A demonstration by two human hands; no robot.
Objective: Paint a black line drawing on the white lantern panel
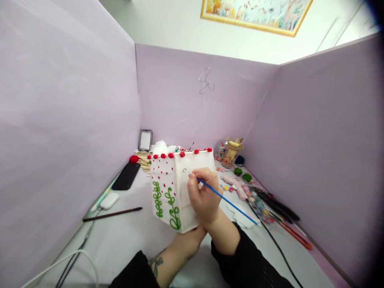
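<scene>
With the clock face centred on the white box [193, 160], I hold this box in front of me, raised over the counter [120, 244]. My right hand [204, 196] comes in from between four and five o'clock, wrist bent up, with fingers and thumb pinching the blue brush [228, 199] near its tip. The handle slants out toward four o'clock, and the tip is close to a small dark curved line on the plainer right panel. My left forearm reaches up from seven o'clock and passes below my right wrist; the left hand [196, 237] goes under the box's lower edge, its fingers hidden, so I cannot tell how they are set. The box has red dots along its top edge, and its left panel carries green leafy scrolls and little red marks. At two o'clock stands a clear jar [221, 151] of multicoloured beads, and just beside it a tan cup [229, 157] with yellowish items sticking up, too small to name. Just past three o'clock, a clear bag [261, 208] holds pieces in mixed colours, near a pink glue gun [238, 188]. At nine o'clock lies a white case [109, 201], closed.
</scene>
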